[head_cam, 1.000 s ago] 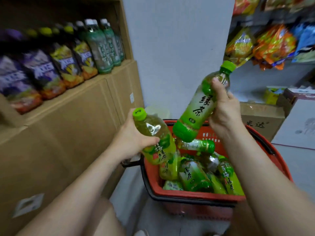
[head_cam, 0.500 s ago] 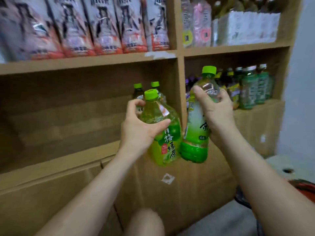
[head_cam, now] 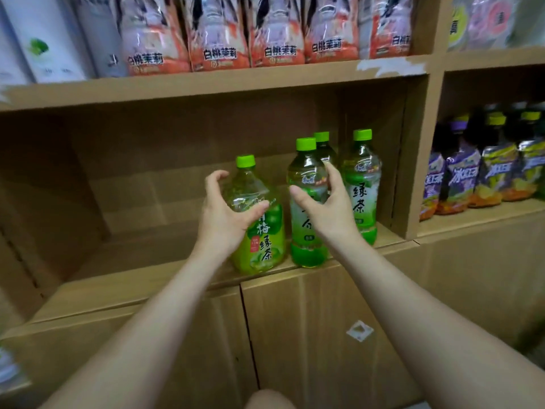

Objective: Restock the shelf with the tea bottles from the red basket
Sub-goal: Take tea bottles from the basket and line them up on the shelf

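Two tea bottles stand at the front edge of the cardboard shelf (head_cam: 141,278). My left hand (head_cam: 224,219) curls round the wide plum green tea bottle (head_cam: 259,249), thumb across its front. My right hand (head_cam: 327,208) curls round the slimmer green tea bottle (head_cam: 306,246) beside it, thumb on the left side and fingers on the right. Two more green-capped tea bottles stand to the right: one (head_cam: 362,187) next to the shelf divider, the other (head_cam: 322,138) behind, mostly hidden. The red basket is out of view.
The shelf bay to the left of the bottles is bare cardboard. A vertical divider (head_cam: 413,160) closes the bay on the right; beyond it stand purple and yellow drink bottles (head_cam: 477,175). The upper shelf holds peach-jasmine drink packs (head_cam: 218,33). Cardboard boxes (head_cam: 309,335) form the base below.
The view swung from the red basket up to the shelf. Both hands carried their bottles forward and set them upright on the shelf edge, next to the two bottles standing there.
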Demonstrator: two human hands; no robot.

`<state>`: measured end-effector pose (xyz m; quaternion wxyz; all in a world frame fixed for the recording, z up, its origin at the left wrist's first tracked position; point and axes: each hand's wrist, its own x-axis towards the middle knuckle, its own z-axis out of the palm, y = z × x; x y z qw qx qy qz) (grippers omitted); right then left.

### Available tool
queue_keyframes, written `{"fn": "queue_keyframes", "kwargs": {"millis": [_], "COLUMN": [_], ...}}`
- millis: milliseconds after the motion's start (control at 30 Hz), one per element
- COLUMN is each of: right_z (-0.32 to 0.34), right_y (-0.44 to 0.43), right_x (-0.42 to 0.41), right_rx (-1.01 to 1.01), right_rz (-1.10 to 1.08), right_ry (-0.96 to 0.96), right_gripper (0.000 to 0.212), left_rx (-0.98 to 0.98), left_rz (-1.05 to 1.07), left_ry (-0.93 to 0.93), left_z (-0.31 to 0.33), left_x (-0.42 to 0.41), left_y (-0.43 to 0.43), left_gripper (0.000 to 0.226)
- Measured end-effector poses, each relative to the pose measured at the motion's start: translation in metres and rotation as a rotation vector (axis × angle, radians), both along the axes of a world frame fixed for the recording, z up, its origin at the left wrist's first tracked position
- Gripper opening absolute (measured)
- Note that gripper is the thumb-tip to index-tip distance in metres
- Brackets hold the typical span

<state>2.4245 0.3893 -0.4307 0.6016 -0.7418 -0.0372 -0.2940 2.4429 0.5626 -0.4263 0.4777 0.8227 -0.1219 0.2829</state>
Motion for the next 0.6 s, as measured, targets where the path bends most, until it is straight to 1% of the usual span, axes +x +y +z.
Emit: {"fn": "queue_keyframes", "kwargs": {"millis": [67, 100, 133, 200, 233, 300, 367, 467, 500, 533, 567, 600], "right_z": [-0.009, -0.014, -0.019, -0.026, -0.029, -0.028, -0.025, -0.025, -0.027, -0.029, -0.031, -0.032], "right_y": [0.003, 0.004, 0.004, 0.003, 0.0, -0.003, -0.006, -0.009, -0.012, -0.019, -0.028, -0.04], "right_x": [0.0, -0.001, -0.001, -0.002, -0.001, -0.002, -0.003, -0.008, -0.014, -0.022, -0.033, -0.048], "right_rx": [-0.212, -0.284, -0.328, -0.354, -0.346, -0.266, -0.219, -0.295, -0.286, -0.245, -0.165, -0.054], "right_rz": [-0.069, -0.112, -0.154, -0.216, -0.215, -0.137, -0.072, -0.079, -0.086, -0.084, -0.069, -0.053], "right_ry": [0.031, 0.05, 0.067, 0.07, 0.071, 0.106, 0.151, 0.188, 0.2, 0.221, 0.233, 0.237], "right_gripper": [0.098, 0.103, 0.106, 0.101, 0.096, 0.084, 0.079, 0.076, 0.077, 0.075, 0.069, 0.058], "left_rx": [0.14, 0.206, 0.249, 0.266, 0.249, 0.207, 0.173, 0.132, 0.139, 0.151, 0.152, 0.133], "left_rz": [-0.037, -0.038, -0.02, 0.027, 0.042, 0.059, 0.068, 0.096, 0.125, 0.161, 0.182, 0.155], "left_ry": [0.078, 0.108, 0.122, 0.118, 0.117, 0.126, 0.128, 0.166, 0.159, 0.1, -0.021, -0.177], "left_z": [-0.013, -0.02, -0.026, -0.03, -0.03, -0.031, -0.036, -0.039, -0.038, -0.037, -0.036, -0.034], "left_x": [-0.003, -0.007, -0.009, -0.01, -0.007, 0.001, 0.007, 0.012, 0.009, 0.003, -0.008, -0.021], "left_y": [0.005, 0.008, 0.009, 0.01, 0.009, 0.004, -0.001, -0.01, -0.013, -0.016, -0.02, -0.027], "left_gripper": [0.108, 0.118, 0.125, 0.129, 0.129, 0.127, 0.124, 0.116, 0.111, 0.103, 0.091, 0.079]}}
